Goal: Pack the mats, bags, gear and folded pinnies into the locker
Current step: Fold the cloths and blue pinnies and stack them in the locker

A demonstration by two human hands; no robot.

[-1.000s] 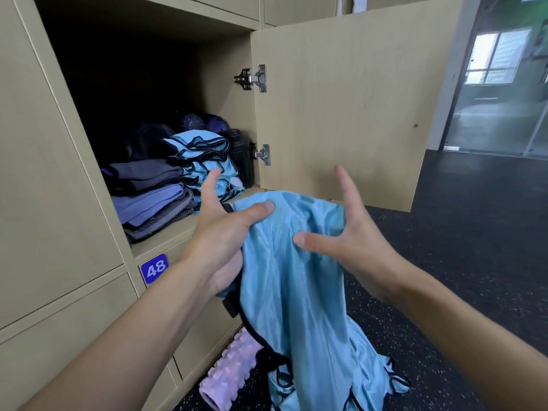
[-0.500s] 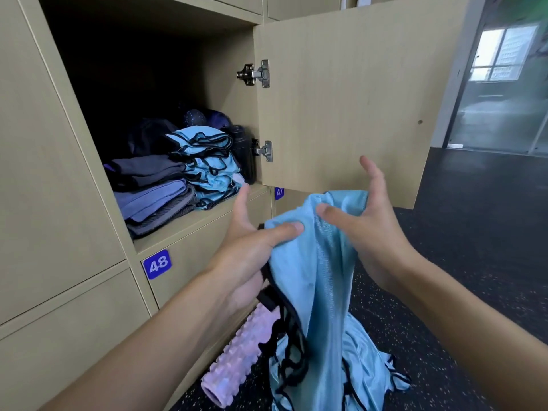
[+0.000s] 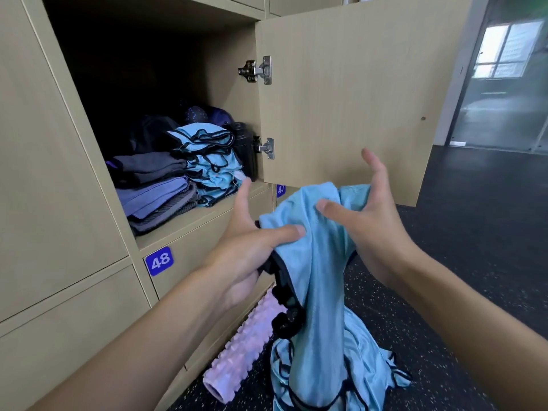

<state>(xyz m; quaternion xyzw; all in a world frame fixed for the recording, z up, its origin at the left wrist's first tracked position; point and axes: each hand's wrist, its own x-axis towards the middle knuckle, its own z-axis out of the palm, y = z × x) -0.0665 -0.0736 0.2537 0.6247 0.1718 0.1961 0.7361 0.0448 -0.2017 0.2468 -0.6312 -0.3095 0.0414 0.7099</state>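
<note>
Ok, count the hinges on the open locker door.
2. The upper hinge sits near the top of the door; the lower hinge near its bottom, just right of the stacked blue pinnies. The whole hinged edge shows, so none should be hidden.

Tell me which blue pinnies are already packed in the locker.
The folded stack beside the grey mats; another pinny hangs from the left hand, a heap lies on the floor.
</note>
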